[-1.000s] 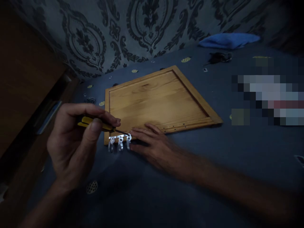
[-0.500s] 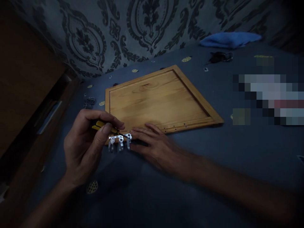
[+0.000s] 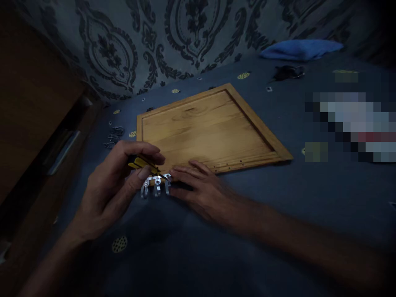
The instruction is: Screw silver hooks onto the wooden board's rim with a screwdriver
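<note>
A yellow-handled screwdriver (image 3: 145,165) is gripped between the thumb and fingers of my left hand (image 3: 113,189). Its thin dark shaft points down and right, its tip at the right end of a silver metal hook rack (image 3: 157,181). That rack lies along the near edge of a framed wooden panel (image 3: 198,123), three hooks hanging toward me. My right hand (image 3: 204,187) steadies the rack's right end, thumb below and index finger above, while its other fingers rest on the panel. Small dark holes (image 3: 229,167) dot the near frame to the right of my fingers.
The panel lies on a dark blue patterned cloth (image 3: 185,255). Behind it are a blue folded cloth (image 3: 301,49) and a dark bundled item (image 3: 287,73). A tangle of dark, thin pieces (image 3: 114,136) lies left. Wooden furniture (image 3: 34,95) borders the left side; a pixelated area covers the right.
My left hand has shifted slightly right and its grip on the screwdriver has turned a little. My right hand, the hook rack and the panel stay in place.
</note>
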`<state>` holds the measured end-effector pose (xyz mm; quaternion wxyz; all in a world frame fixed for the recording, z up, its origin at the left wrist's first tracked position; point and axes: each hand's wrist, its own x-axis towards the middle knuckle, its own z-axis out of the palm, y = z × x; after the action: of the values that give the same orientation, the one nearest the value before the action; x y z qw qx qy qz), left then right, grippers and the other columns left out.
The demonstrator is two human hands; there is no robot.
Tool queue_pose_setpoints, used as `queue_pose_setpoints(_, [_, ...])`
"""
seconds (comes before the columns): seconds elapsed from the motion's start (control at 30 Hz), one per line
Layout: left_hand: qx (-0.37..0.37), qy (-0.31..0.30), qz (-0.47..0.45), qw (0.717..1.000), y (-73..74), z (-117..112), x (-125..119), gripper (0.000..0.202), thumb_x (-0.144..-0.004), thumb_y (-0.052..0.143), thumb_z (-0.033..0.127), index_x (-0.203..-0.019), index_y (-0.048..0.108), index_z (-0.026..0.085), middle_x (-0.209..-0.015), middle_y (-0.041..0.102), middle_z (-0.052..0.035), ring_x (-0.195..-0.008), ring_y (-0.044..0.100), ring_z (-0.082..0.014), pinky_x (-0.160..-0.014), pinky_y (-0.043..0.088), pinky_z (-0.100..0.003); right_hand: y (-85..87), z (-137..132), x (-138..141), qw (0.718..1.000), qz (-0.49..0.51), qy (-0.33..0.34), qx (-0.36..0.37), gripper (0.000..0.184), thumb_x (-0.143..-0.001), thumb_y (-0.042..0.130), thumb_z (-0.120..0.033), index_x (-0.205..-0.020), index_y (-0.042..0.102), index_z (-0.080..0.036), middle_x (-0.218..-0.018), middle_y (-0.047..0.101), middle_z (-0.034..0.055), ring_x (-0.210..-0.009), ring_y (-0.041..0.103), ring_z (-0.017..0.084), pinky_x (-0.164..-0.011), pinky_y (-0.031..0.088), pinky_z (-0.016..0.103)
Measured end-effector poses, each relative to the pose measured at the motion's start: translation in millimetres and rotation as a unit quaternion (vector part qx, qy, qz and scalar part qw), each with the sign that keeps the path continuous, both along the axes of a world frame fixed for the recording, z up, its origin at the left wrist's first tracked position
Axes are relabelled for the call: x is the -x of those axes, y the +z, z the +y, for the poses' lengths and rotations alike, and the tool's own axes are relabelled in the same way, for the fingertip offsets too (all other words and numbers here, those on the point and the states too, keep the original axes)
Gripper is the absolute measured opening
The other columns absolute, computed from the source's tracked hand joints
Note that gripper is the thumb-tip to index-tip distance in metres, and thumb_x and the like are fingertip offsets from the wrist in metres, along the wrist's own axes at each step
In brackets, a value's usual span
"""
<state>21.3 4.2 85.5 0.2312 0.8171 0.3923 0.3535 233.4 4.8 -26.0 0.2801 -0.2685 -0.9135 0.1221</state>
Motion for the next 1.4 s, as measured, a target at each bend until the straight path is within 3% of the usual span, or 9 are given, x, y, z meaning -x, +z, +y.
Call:
queue_pose_setpoints(0.17, [0.027,-0.019,0.018,0.999,7.0,4.8,8.6,0.036,-0.095,0.063,0.013,-0.129,0.064,0.025,-0.108,0.076,-0.0030,-0.101,0.075,-0.0201,-0.082,0.064,-0.024,-1.3,0.4,0.6,1.000,-0.006,-0.002,0.004,0.033,-0.099,0.052,-0.012,-0.126,0.068,-0.021,-0.142,0.062,0.0120,-0.141,0.048,0.030,-0.117,0.034,0.062])
queue_pose_setpoints(0.43, [-0.040,0.029,0.033,0.998,1.4,3.8,7.7,0.028,-0.091,0.070,0.019,-0.117,0.069,0.029,-0.101,0.079,0.0019,-0.085,0.078,-0.0213,-0.073,0.065,-0.028,-4.4,0.7,0.5,1.000,0.005,-0.009,-0.003,0.036,-0.097,0.055,-0.011,-0.128,0.067,-0.023,-0.143,0.062,0.0112,-0.141,0.048,0.029,-0.117,0.033,0.060])
queue_pose_setpoints(0.87, [-0.094,0.078,0.096,0.988,-0.7,-5.3,5.2,0.022,-0.092,0.071,0.031,-0.114,0.069,0.030,-0.100,0.077,0.0029,-0.081,0.077,-0.0182,-0.071,0.060,-0.027,0.5,0.0,0.2,1.000,-0.012,-0.002,0.001,0.034,-0.095,0.058,-0.010,-0.125,0.068,-0.021,-0.145,0.060,0.0130,-0.142,0.048,0.030,-0.118,0.033,0.061])
queue_pose_setpoints(1.23, [-0.045,0.110,0.035,0.992,-2.6,-16.7,-0.9,0.020,-0.092,0.072,0.025,-0.111,0.069,0.029,-0.100,0.077,0.0025,-0.093,0.077,-0.0177,-0.080,0.063,-0.026,2.6,-0.7,-0.4,1.000,-0.007,-0.007,-0.007,0.035,-0.095,0.059,-0.011,-0.127,0.068,-0.021,-0.140,0.063,0.0140,-0.137,0.053,0.030,-0.115,0.037,0.060])
queue_pose_setpoints(1.4, [-0.059,0.141,-0.029,0.988,7.9,-19.0,-2.2,0.024,-0.090,0.072,0.016,-0.111,0.069,0.029,-0.100,0.077,0.0033,-0.092,0.077,-0.0182,-0.086,0.065,-0.028,2.7,-1.0,-0.9,1.000,-0.022,-0.008,0.001,0.035,-0.094,0.060,-0.011,-0.127,0.069,-0.021,-0.142,0.062,0.0133,-0.139,0.050,0.030,-0.117,0.035,0.059])
